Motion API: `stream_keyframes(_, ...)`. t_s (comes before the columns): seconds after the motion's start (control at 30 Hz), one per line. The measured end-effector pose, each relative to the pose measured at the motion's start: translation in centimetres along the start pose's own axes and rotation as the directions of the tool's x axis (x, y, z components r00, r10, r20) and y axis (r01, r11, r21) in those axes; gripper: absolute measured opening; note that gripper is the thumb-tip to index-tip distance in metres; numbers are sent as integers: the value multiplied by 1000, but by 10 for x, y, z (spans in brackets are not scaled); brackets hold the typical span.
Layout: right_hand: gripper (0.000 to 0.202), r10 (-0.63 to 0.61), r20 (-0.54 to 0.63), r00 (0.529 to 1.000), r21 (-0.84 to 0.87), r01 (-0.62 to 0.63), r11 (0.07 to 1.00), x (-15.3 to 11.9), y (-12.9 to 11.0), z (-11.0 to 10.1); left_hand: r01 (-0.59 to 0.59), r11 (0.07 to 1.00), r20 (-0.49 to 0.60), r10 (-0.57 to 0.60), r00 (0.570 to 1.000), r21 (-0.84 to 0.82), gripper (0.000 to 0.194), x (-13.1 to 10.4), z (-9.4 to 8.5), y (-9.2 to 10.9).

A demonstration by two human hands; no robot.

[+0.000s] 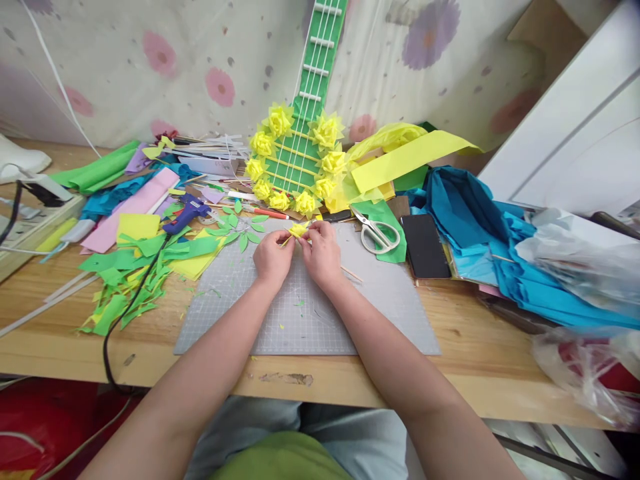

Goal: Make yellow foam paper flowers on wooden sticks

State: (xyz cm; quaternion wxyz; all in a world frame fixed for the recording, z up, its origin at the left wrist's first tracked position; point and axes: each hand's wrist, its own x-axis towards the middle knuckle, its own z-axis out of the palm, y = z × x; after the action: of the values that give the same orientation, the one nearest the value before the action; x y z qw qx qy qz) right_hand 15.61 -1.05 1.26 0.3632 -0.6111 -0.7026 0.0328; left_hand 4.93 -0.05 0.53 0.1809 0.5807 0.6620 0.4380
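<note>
A small yellow paper flower (299, 230) is pinched between my two hands above the grey cutting mat (300, 327). My left hand (273, 259) holds its left side, with the fingers closed. On the right side, the fingers of my right hand (321, 252) are closed on the same flower. Just behind stands a green paper guitar (314, 87) with white strings, its body ringed by yellow paper flowers (327, 130). Green paper leaves (243, 233) on thin stems lie left of my left hand. A thin stick (351, 274) rests on the mat beside my right wrist.
White-handled scissors (379, 235) and a black phone (425, 245) lie to the right, near blue crepe paper (463, 207). At the left are a blue glue gun (187, 212) with a black cord, green paper scraps (120, 280) and a pink paper roll (131, 208).
</note>
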Motion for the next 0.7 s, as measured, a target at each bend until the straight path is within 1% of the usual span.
stream_keyframes(0.17,23,4,1,1000,-3,-4,1000,0,0,0,21,998,-19,-22,1000,-64,18,-1,1,1)
stream_keyframes(0.43,25,-4,3,1000,-57,4,998,1,1,2,32,999,-5,-33,999,-7,18,-2,0,5)
stream_keyframes(0.57,24,-8,11,1000,-99,9,995,0,1,3,20,1000,32,-20,999,2,17,0,1,1)
stream_keyframes(0.7,23,14,-15,1000,-115,-16,993,-1,-1,2,-6,1000,66,7,998,-21,20,2,2,-3)
